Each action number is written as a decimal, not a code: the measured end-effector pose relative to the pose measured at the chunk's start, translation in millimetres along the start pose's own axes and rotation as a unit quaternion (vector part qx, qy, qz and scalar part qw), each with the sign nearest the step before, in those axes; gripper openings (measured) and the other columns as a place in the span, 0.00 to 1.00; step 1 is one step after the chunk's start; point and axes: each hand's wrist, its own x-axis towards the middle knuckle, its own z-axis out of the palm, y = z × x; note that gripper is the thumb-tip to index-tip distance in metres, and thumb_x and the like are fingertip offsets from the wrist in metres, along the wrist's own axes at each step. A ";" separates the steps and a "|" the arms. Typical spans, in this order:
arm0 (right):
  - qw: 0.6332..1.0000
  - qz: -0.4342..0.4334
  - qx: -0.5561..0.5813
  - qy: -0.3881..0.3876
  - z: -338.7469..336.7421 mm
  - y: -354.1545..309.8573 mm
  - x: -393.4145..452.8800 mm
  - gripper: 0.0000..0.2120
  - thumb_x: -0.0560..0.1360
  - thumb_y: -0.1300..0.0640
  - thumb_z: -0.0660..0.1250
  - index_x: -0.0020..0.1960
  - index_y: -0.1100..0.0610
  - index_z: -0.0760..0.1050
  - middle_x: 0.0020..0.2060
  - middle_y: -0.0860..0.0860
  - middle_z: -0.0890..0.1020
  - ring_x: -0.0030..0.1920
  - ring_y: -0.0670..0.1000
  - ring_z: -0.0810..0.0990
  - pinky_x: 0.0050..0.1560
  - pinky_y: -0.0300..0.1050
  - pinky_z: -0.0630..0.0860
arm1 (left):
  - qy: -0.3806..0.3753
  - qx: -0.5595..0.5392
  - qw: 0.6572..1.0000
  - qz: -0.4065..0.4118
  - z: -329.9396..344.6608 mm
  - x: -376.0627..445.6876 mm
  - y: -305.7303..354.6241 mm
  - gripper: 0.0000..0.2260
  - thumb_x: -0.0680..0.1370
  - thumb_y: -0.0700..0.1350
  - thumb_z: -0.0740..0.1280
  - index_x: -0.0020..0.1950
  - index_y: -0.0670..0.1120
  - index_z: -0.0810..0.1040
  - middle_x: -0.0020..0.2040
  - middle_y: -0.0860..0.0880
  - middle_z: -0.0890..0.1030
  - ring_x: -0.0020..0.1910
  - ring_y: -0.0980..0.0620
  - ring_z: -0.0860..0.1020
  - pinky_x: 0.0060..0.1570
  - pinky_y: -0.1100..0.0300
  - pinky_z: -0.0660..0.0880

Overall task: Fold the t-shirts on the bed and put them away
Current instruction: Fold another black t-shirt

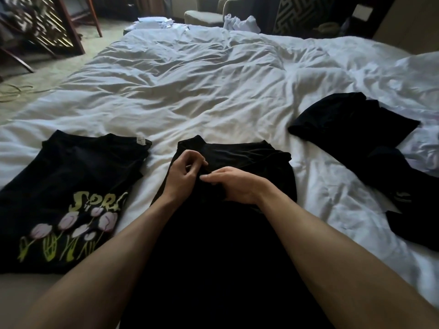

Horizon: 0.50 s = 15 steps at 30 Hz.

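A plain black t-shirt (249, 157) lies lengthwise in front of me on the white bed (202, 91), collar end away from me. My left hand (184, 173) has its fingers curled and pinches the cloth near the shirt's upper middle. My right hand (234, 185) lies beside it, fingers bent into a fold of the same cloth. To the left lies a black t-shirt with pink tulips and yellow lettering (69, 198), spread flat. A crumpled black garment (351, 122) sits at the right, with more dark cloth (413, 198) trailing toward me.
The duvet is rumpled across the far half of the bed. White cloth (241, 23) and papers (152, 22) lie at the far end. A wooden lattice screen (52, 24) and a cable (16, 92) are on the carpet to the left. An armchair (204, 15) stands beyond.
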 end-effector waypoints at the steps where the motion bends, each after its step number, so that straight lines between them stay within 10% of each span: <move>1: 1.000 0.001 -0.025 0.015 2.1 -3.0 -2.1 0.05 0.78 0.57 0.69 0.45 0.58 0.79 0.37 0.53 0.80 0.36 0.49 0.79 0.38 0.43 0.76 | 0.022 0.024 0.999 0.006 0.1 -1.4 -2.3 0.04 0.82 0.39 0.63 0.49 0.43 0.78 0.45 0.48 0.82 0.43 0.56 0.80 0.45 0.63 0.74; 8: 0.876 -0.047 -0.394 0.276 -9.6 -20.2 2.1 0.10 0.75 0.56 0.68 0.35 0.54 0.76 0.33 0.51 0.80 0.36 0.50 0.78 0.35 0.41 0.72 | -0.046 0.281 0.958 0.018 -12.9 -22.9 -13.8 0.30 0.77 0.59 0.53 0.72 0.43 0.72 0.66 0.42 0.76 0.66 0.42 0.72 0.67 0.50 0.67; 15: 0.879 -0.152 -0.288 0.348 -14.5 -2.6 2.3 0.09 0.77 0.53 0.69 0.55 0.53 0.82 0.48 0.52 0.85 0.48 0.48 0.82 0.55 0.42 0.77 | -0.125 0.494 0.853 0.110 -18.4 -47.7 -10.4 0.35 0.78 0.67 0.45 0.80 0.51 0.59 0.80 0.47 0.59 0.79 0.44 0.55 0.74 0.45 0.59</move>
